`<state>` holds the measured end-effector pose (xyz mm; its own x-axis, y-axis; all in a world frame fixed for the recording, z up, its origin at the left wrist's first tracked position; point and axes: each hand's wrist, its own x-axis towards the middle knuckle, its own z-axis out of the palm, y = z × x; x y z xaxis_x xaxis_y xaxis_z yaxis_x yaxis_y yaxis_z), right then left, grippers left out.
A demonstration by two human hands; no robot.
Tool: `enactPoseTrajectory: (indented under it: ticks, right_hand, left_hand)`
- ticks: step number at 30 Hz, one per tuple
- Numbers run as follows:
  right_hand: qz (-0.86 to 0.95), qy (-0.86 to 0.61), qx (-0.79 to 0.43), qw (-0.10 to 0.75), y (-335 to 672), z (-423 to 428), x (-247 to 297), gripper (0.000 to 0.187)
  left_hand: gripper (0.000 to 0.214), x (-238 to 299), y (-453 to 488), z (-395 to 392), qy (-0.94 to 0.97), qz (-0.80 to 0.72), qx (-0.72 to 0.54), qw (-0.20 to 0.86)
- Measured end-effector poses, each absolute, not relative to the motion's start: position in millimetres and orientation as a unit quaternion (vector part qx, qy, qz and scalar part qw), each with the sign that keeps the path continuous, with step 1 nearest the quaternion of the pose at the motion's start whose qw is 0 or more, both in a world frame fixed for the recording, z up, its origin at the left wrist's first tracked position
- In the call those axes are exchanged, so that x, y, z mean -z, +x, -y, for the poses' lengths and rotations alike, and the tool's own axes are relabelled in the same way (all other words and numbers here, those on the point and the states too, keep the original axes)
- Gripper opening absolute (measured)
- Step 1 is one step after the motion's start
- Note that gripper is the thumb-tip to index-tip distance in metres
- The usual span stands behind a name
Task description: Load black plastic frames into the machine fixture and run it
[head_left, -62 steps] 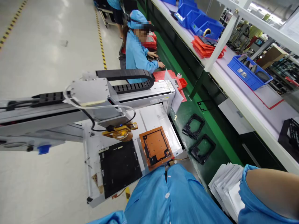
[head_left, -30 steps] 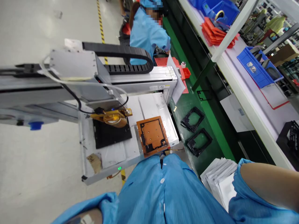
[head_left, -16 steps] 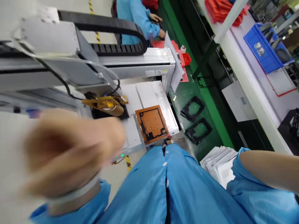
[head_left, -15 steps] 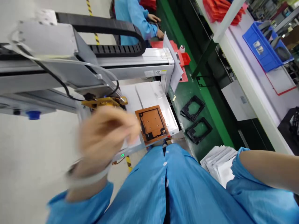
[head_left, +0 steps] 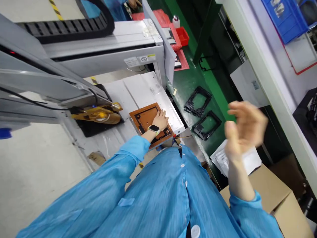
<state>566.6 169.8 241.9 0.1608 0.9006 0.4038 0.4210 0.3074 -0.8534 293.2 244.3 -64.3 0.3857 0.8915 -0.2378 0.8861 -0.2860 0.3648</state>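
Observation:
My left hand [head_left: 160, 120], with a watch at its wrist, rests on the orange-brown fixture plate [head_left: 138, 114]. Its fingers lie a little apart over the right side of a thin black frame [head_left: 141, 128] set in that plate. Whether the fingertips grip the frame's edge cannot be made out. On the right, my right hand [head_left: 244, 129] is raised, blurred by motion, with thumb and fingers apart and nothing held. Two groups of black frames, one farther [head_left: 198, 100] and one nearer [head_left: 207, 125], lie on the green bench between my hands.
A gantry machine [head_left: 104, 49] spans the left, with an amber-coloured head [head_left: 99, 114] beside the plate. White sheets [head_left: 220, 158] and a cardboard box [head_left: 269, 185] stand at lower right. A red tray [head_left: 182, 36] is at the back; a blue bin [head_left: 287, 19] sits upper right.
My left hand has moved from in front of the machine down onto the plate. My right hand has come into view, raised at the right. The view has shifted, and the machine head appears lower left.

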Motion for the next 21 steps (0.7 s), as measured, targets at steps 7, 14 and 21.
enactPoseTrajectory:
  ticks: [7, 14, 21]
  right_hand:
    - [0.768, -0.562, -0.299, 0.070, 504.1, -154.2, -18.5, 0.035]
    - [0.905, -0.326, -0.264, -0.072, 437.9, -145.3, 57.8, 0.045]
    - [0.920, -0.291, -0.240, -0.104, 425.0, -171.3, 56.7, 0.029]
  left_hand:
    - [0.060, 23.2, 274.7, -256.9, 0.818, -0.549, -0.020, 0.173]
    - [0.071, -17.6, 245.4, -229.3, 0.696, -0.697, -0.088, 0.145]
    - [0.070, -32.8, 232.0, -208.3, 0.647, -0.735, -0.133, 0.154]
